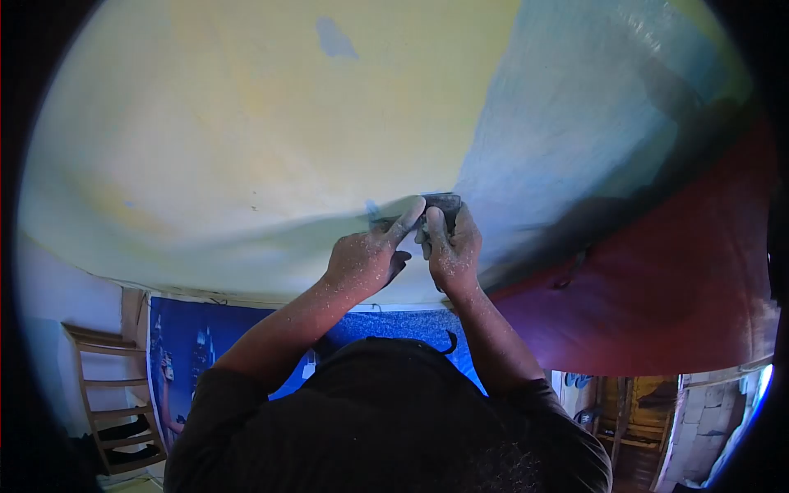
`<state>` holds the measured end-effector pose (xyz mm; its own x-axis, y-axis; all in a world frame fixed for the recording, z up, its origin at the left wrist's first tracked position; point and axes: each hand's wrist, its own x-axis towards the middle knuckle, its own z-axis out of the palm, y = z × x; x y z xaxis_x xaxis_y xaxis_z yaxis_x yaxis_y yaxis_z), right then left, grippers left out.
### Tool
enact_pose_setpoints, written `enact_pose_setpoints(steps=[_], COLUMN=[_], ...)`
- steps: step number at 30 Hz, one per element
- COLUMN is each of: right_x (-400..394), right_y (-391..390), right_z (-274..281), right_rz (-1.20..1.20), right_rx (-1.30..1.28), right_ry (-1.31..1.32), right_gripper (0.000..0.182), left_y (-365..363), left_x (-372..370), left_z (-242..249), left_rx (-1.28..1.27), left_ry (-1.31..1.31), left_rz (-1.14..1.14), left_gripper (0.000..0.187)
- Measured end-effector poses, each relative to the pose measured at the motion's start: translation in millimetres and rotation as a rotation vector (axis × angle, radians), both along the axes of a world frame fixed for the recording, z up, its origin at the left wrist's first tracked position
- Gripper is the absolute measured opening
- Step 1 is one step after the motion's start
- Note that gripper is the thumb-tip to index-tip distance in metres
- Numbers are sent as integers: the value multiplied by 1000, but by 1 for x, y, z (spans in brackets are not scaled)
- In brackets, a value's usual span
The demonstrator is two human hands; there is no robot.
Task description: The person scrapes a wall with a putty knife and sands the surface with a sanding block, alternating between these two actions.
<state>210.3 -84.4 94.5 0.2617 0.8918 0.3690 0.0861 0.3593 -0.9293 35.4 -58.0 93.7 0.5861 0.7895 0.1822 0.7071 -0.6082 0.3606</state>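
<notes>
In the head view, the dusty right hand (457,246) grasps a dark grey, roughly rectangular block (445,202), its thumb pressed on the near side and some fingers bent beneath. The dusty left hand (362,259) reaches in from the left, one digit laid out toward the block; whether its fingers close round the block cannot be told. The block is at the centre, up against a broad, pale yellow-green curved surface (329,123), near its border with a pale blue area (567,107) on the right.

The fingertips sit close to the block's edge, so knuckles or nails could scrape if it tips. Powder on the skin could weaken the hold and let the block slip. Uneven pressure from the two hands could dig one corner in and leave a mark. With the arms stretched out, tired shoulders could make the pressure uneven, and loose dust could fall on the black short-sleeved shirt (370,419) or toward the eyes.

Counted: two hands, one block, one shirt, one pale blue area. One smooth dark red surface (657,287) lies at the right, one blue printed sheet (185,329) at the near left, and beside it one brown wooden ladder-like frame (115,382) with several rungs, too dim to count surely. One large grey-blue patch (335,38) shows at the far side; smaller marks are too faint to number.
</notes>
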Motion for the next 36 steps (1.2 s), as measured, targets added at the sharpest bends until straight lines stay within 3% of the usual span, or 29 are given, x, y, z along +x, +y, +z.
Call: enact_pose_setpoints(steps=[5, 9, 13, 17, 20, 25, 31, 36], right_x=[1, -3, -1, -3, 1, -1, 21, 44], right_y=[2, 1, -2, 3, -1, 2, -10, -39], right_z=[2, 1, 3, -2, -5, -3, -75, -106], right_rz=[-21, -6, -33, -8, -18, 37, -55, -109], right_rx=[-9, 5, -28, 69, -38, -7, -158, -453], right_ry=[-46, 27, -39, 25, -8, 73, -29, -1], right_gripper=[25, 26, 25, 26, 27, 27, 23, 33], left_y=[5, 2, 7, 1, 6, 2, 6, -7], left_x=[-1, -1, -2, 0, -2, -1, -10, -18], left_z=[-4, 1, -5, 10, -2, -1, -41, -65], left_rx=[86, 1, 131, -17, 108, 40, -34, -69], left_ry=[-50, -53, -78, -46, -49, -68, 90, 10], left_rz=[-34, 1, -60, -6, -56, -23, -66, -13], left_gripper=[108, 107, 107, 107, 107, 108, 108, 103])
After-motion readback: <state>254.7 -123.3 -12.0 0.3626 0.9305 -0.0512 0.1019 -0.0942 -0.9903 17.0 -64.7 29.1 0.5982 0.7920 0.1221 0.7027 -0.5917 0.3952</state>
